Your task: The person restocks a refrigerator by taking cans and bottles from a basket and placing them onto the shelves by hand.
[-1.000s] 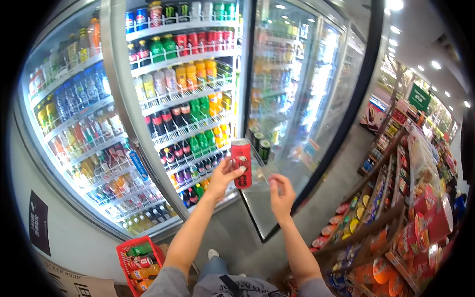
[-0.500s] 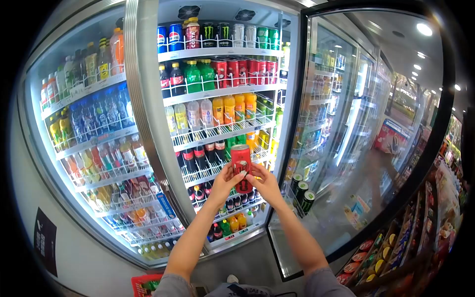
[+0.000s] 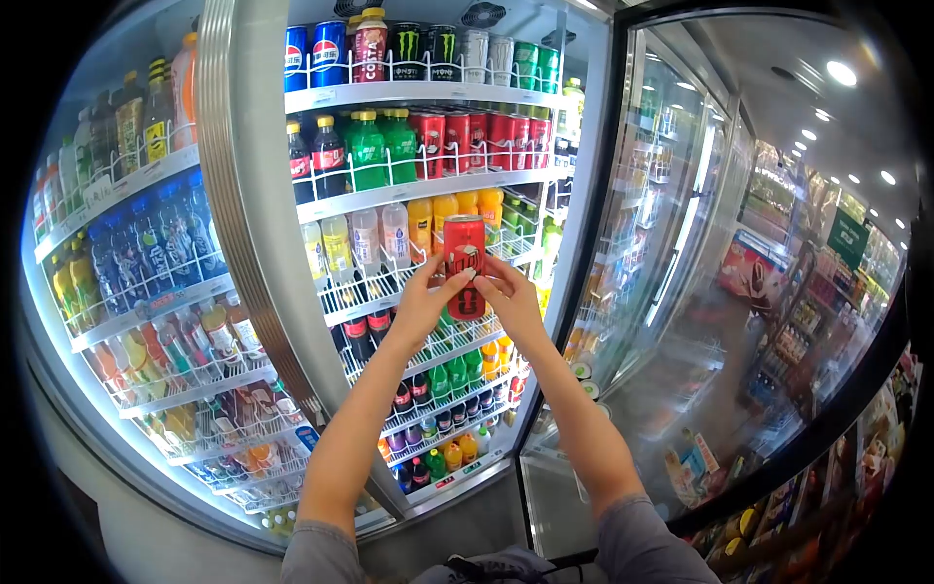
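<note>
A red soda can (image 3: 464, 255) is held upright in front of the open drinks fridge, its printed side facing me. My left hand (image 3: 429, 297) grips it from the left, and my right hand (image 3: 507, 295) grips it from the right. Both thumbs press on the can's front, while the other fingers curl partly out of sight around its sides. Behind and above it, similar red cans (image 3: 486, 139) line the second shelf, beside green bottles (image 3: 368, 151). Orange drink bottles (image 3: 420, 219) stand on the shelf just behind the can.
The fridge's glass door (image 3: 681, 321) stands swung out on the right. Energy drink cans (image 3: 409, 49) fill the top shelf. Another lit fridge section, with blue-labelled bottles (image 3: 156, 255), is on the left. Snack shelves (image 3: 827, 487) are at the lower right.
Both hands have risen with the can, which now shows higher against the shelves. The view has shifted, and the shelves appear larger. The red basket at the bottom left has left the view.
</note>
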The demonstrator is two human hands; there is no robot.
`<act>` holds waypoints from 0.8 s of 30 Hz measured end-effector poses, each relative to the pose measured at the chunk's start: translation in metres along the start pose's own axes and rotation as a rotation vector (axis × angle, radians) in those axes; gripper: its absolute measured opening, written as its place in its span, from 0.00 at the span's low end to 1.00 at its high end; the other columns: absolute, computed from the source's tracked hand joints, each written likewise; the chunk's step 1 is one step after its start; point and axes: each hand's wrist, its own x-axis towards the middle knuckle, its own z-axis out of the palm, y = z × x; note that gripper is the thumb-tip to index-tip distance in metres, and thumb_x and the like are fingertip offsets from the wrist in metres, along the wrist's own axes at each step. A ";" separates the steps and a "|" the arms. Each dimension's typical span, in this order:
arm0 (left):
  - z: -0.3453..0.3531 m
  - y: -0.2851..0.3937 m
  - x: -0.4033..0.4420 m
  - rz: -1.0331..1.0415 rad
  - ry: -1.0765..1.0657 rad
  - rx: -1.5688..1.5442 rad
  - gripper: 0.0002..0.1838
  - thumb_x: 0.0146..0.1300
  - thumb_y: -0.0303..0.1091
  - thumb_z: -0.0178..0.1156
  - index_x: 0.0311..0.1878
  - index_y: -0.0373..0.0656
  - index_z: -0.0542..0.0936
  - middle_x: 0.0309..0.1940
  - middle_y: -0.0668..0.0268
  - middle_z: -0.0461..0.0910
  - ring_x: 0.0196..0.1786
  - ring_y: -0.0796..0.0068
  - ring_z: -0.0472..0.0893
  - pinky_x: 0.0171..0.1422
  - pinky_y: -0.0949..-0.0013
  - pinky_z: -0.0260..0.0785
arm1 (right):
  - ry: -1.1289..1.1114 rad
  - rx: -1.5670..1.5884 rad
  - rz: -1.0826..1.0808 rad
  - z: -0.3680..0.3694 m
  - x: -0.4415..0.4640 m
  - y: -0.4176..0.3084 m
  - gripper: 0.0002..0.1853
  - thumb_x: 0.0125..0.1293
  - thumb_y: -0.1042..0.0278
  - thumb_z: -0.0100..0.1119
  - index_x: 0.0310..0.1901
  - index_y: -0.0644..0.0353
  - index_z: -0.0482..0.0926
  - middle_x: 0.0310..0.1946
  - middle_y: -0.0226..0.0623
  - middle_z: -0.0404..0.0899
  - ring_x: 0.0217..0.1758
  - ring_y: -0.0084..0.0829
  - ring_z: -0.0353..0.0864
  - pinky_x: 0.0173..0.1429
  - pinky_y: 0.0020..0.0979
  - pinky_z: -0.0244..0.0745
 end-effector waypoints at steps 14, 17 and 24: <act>0.012 0.017 0.095 0.293 -0.017 0.227 0.35 0.58 0.41 0.70 0.66 0.36 0.71 0.51 0.58 0.80 0.52 0.72 0.76 0.58 0.68 0.70 | 0.104 -0.249 -0.293 -0.029 0.081 -0.001 0.29 0.66 0.69 0.64 0.67 0.64 0.67 0.57 0.47 0.78 0.61 0.35 0.78 0.54 0.31 0.79; 0.008 0.040 0.122 0.358 -0.017 0.334 0.35 0.59 0.41 0.69 0.67 0.36 0.70 0.54 0.56 0.79 0.54 0.70 0.78 0.56 0.67 0.73 | 0.116 -0.284 -0.330 -0.028 0.113 -0.011 0.29 0.66 0.71 0.62 0.67 0.64 0.66 0.58 0.49 0.77 0.63 0.37 0.77 0.58 0.33 0.79; -0.017 0.076 0.187 0.559 0.058 0.488 0.33 0.59 0.32 0.69 0.67 0.36 0.69 0.56 0.57 0.79 0.54 0.69 0.81 0.54 0.68 0.76 | 0.167 -0.472 -0.513 -0.003 0.188 -0.038 0.30 0.65 0.74 0.61 0.67 0.65 0.61 0.59 0.56 0.74 0.65 0.46 0.75 0.61 0.36 0.77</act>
